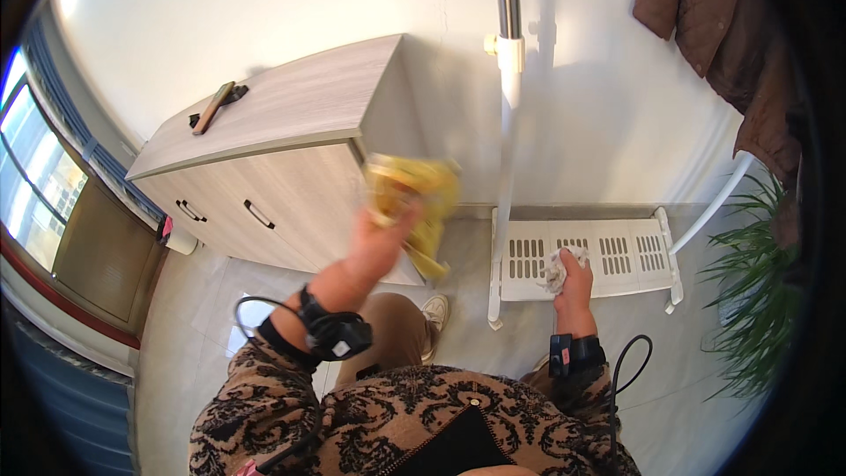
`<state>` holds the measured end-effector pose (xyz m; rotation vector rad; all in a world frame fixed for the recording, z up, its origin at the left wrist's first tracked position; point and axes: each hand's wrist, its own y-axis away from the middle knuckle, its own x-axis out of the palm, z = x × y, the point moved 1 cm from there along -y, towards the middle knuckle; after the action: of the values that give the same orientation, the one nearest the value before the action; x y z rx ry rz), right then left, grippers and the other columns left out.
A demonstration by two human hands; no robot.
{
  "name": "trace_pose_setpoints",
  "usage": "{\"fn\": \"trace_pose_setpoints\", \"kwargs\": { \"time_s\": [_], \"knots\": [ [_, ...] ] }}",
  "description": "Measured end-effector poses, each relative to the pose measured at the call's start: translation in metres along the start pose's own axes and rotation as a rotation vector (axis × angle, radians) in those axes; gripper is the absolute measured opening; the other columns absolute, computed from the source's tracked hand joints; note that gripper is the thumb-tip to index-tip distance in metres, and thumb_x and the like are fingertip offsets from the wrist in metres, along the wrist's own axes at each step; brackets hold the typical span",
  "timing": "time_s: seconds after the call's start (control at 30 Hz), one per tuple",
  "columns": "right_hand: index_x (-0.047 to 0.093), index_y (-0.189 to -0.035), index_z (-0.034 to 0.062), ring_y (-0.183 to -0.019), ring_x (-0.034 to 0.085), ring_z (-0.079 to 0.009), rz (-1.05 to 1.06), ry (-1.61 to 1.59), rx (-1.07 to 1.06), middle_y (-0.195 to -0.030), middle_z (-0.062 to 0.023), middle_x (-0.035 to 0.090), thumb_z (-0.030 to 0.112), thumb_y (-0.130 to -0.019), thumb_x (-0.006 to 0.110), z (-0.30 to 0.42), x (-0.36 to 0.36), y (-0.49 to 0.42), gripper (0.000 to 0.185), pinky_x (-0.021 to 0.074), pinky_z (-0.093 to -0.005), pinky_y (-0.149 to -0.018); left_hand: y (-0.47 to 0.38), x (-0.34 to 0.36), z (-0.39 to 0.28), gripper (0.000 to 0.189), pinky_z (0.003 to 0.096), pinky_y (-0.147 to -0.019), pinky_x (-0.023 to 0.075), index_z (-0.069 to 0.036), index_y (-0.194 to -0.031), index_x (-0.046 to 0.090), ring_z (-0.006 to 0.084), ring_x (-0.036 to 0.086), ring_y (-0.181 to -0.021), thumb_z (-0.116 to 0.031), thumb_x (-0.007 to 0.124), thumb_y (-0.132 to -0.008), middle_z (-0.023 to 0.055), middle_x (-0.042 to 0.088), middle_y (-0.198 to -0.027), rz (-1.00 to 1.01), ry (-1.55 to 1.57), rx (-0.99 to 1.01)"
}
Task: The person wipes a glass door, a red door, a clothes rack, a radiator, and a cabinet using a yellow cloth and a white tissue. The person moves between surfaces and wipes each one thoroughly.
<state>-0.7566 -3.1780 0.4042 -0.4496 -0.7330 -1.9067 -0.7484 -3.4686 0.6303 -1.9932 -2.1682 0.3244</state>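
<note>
My left hand is closed on a yellow plastic packet, blurred by motion, in front of the near corner of a pale wood-grain cabinet. Lower right, my right hand grips a crumpled whitish wad, perhaps paper or cloth; it shows in front of the white slatted shelf of a clothes rack. Both wrists carry black strapped devices with cables.
A phone-like object and small black items lie on the cabinet top. The rack's upright pole stands ahead. Brown garments hang at upper right, above a leafy green plant. A white bin stands beyond the cabinet.
</note>
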Motion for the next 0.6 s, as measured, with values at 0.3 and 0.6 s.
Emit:
{"fn": "trace_pose_setpoints", "kwargs": {
  "time_s": [0.3, 0.6],
  "knots": [
    [0.060, -0.100, 0.0050, -0.063, 0.059, -0.0138, -0.034, 0.301, 0.019, -0.081, -0.0026, 0.062, 0.009, -0.083, 0.069, -0.020, -0.036, 0.036, 0.020, 0.0462, -0.0286, -0.050, -0.156, -0.086, -0.081, 0.049, 0.0325, -0.085, 0.0467, -0.001, -0.127, 0.052, 0.0193, 0.054, -0.103, -0.024, 0.069, -0.087, 0.0112, 0.059, -0.115, -0.050, -0.923, 0.417],
    [0.060, -0.100, 0.0036, -0.067, 0.059, -0.0137, -0.048, 0.469, 0.141, -0.082, -0.0034, 0.063, 0.007, -0.082, 0.066, -0.021, -0.038, 0.036, 0.019, 0.0485, -0.0298, -0.058, -0.181, -0.081, -0.039, 0.081, 0.0454, -0.112, 0.0274, -0.009, -0.138, 0.046, 0.0337, 0.034, -0.137, -0.073, 0.040, -0.088, 0.0163, 0.043, -0.144, 0.326, -1.396, 0.060]
  ]
}}
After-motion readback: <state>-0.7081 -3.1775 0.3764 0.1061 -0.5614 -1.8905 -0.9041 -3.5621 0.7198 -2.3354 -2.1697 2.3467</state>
